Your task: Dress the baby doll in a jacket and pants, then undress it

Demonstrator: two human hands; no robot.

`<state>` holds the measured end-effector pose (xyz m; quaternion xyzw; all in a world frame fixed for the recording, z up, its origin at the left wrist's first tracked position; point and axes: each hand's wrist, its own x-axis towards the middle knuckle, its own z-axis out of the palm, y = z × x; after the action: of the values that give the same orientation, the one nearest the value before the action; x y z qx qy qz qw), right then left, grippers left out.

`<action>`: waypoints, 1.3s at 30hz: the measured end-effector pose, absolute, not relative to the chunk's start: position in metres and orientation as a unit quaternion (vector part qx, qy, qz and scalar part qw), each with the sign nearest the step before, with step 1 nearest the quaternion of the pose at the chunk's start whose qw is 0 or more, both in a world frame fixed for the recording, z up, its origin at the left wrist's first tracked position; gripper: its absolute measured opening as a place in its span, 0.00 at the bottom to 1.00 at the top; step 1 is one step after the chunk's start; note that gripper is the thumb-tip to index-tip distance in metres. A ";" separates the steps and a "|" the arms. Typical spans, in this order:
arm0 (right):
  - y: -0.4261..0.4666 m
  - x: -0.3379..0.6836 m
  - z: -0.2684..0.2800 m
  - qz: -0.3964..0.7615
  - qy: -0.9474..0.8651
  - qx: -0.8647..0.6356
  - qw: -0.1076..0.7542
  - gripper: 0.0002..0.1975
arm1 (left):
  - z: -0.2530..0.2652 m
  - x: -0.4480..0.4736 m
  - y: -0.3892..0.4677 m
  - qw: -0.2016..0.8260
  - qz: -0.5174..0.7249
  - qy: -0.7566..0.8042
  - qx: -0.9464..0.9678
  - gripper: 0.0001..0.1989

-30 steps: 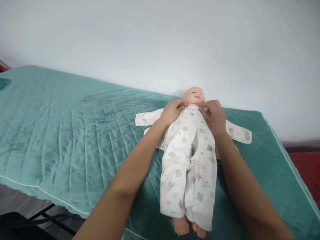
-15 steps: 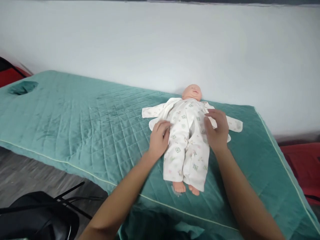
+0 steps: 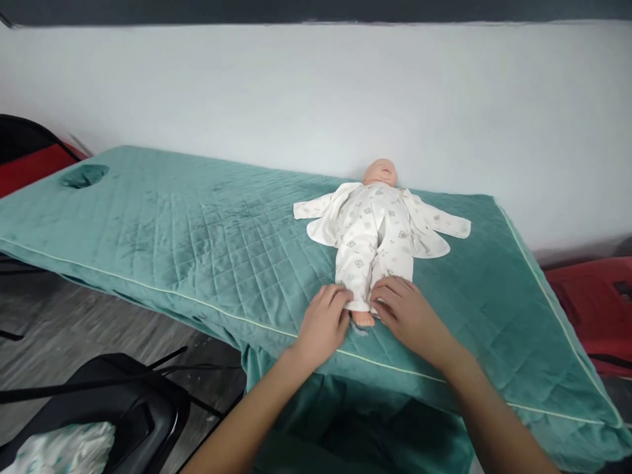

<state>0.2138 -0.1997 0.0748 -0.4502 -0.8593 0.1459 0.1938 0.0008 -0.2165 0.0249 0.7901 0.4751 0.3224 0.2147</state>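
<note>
Head view: I judge the printed trousers (image 3: 359, 260) light, soft, best held by the hems (image 3: 360, 306); left hand (image 3: 322, 326) and right hand (image 3: 411, 320) touch there, whether pinching I can't tell.

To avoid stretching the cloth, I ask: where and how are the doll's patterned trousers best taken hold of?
Probably by both leg hems, pinched from the near side: the trousers lie lengthwise, their hems toward the near edge of the green cover.

surroundings, green quilted bed (image 3: 197, 217)
black chair (image 3: 111, 372) at lower left, bearing a patterned bundle (image 3: 69, 449); red object (image 3: 592, 299) at far right; grey floor (image 3: 123, 313) below; white wall (image 3: 247, 92) behind.
</note>
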 end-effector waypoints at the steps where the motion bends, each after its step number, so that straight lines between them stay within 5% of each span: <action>1: -0.204 0.214 0.077 0.131 -0.862 -0.456 0.178 0.05 | 0.025 0.003 -0.215 0.217 0.326 0.478 0.786 0.13; 7: -0.220 0.194 0.071 0.023 -0.869 -0.479 0.122 0.04 | 0.034 0.013 -0.218 0.265 0.379 0.477 0.747 0.04; 19: -0.232 0.194 0.062 0.026 -0.859 -0.460 0.224 0.04 | 0.031 -0.005 -0.230 0.346 0.464 0.491 0.651 0.06; 30: -0.252 0.205 0.051 0.043 -0.851 -0.448 0.270 0.06 | -0.007 -0.005 -0.262 0.133 0.466 0.526 0.699 0.01; 36: -0.258 0.222 0.029 0.018 -0.793 -0.492 0.359 0.13 | 0.000 0.015 -0.275 0.077 0.320 0.502 0.800 0.11; 39: -0.261 0.230 0.020 0.009 -0.777 -0.513 0.364 0.17 | 0.002 0.023 -0.273 0.066 0.282 0.529 0.797 0.07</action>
<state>0.2303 -0.2610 0.0200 -0.5129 -0.7774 0.0085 0.3641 0.0232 -0.2730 0.0020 0.7974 0.5294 0.2819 0.0663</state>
